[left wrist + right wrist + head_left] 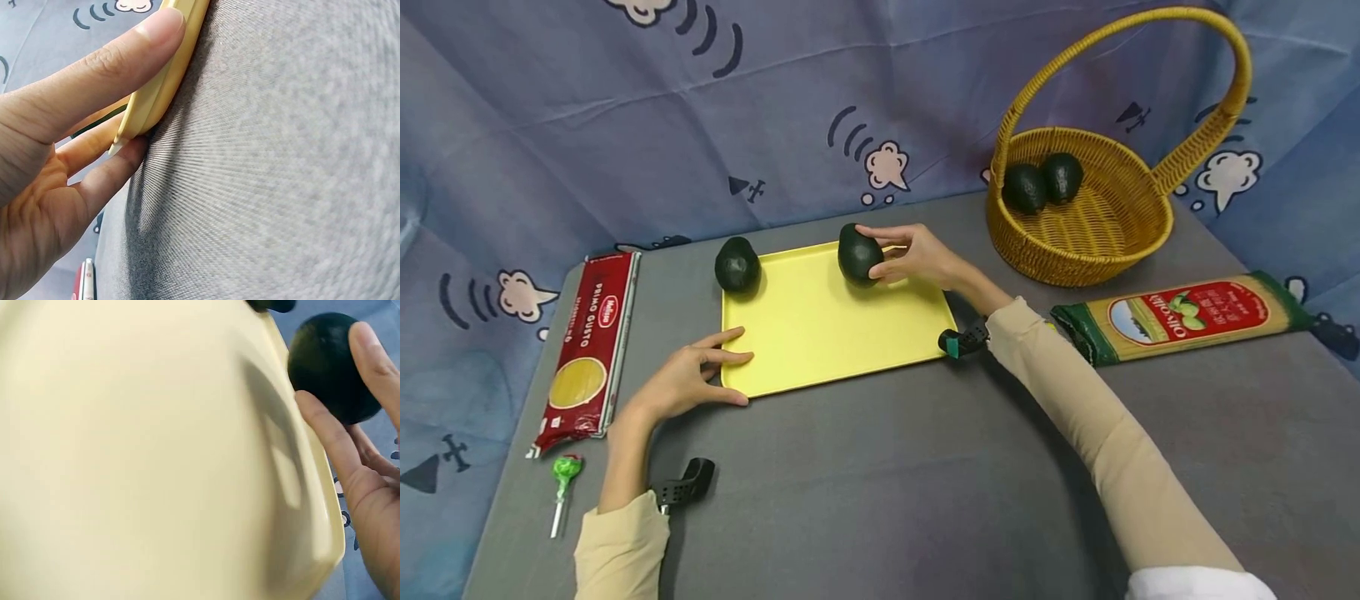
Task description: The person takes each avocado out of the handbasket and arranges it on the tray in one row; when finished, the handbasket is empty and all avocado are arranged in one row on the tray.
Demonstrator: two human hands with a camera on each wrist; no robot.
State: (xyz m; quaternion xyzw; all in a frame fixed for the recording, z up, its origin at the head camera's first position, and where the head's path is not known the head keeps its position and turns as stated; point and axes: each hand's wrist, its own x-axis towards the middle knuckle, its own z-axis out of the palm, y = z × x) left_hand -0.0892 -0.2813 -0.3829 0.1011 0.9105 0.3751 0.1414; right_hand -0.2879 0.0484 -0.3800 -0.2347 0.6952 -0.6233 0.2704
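A yellow tray [820, 342] lies on the table. My left hand [681, 379] holds its near left corner, the thumb [140, 53] along the outside of the rim and the fingers round the other side. Over the back part of the tray, my right hand [917, 254] pinches a dark green avocado [857, 256] between thumb and fingers. In the right wrist view that avocado [325, 369] is held above the tray, which carries a shadow. Another avocado [737, 265] sits at the tray's back left corner.
At the back right stands a yellow wicker basket [1078, 258] with a tall handle and two avocados [1043, 180] inside. A pasta packet [1180, 317] lies in front of it. To the left are a red spaghetti packet [587, 346] and a green-wrapped lollipop [565, 475].
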